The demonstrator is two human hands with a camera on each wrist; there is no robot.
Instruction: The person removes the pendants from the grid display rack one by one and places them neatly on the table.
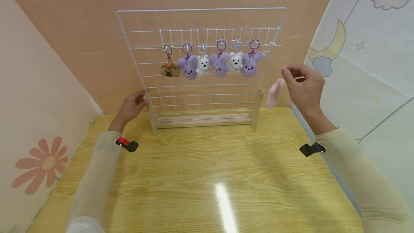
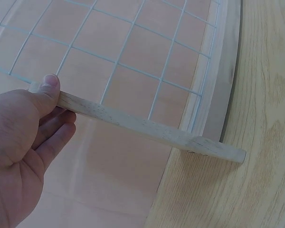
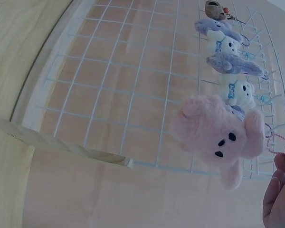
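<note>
My right hand pinches the thin pink bead chain of a pink plush keychain. The plush hangs below my fingertips, to the right of the white wire grid rack and apart from it. On the left side, my left hand holds the upper end of the rack's wooden post, the thumb on one side and fingers behind. Across the hooks hang a brown plush keychain, three purple ones and two white ones. At the row's right end, a hook holds nothing.
The rack's wooden base stands on a wood-grain table. An orange-tan backdrop is behind it. Patterned white panels flank the table on the left and right.
</note>
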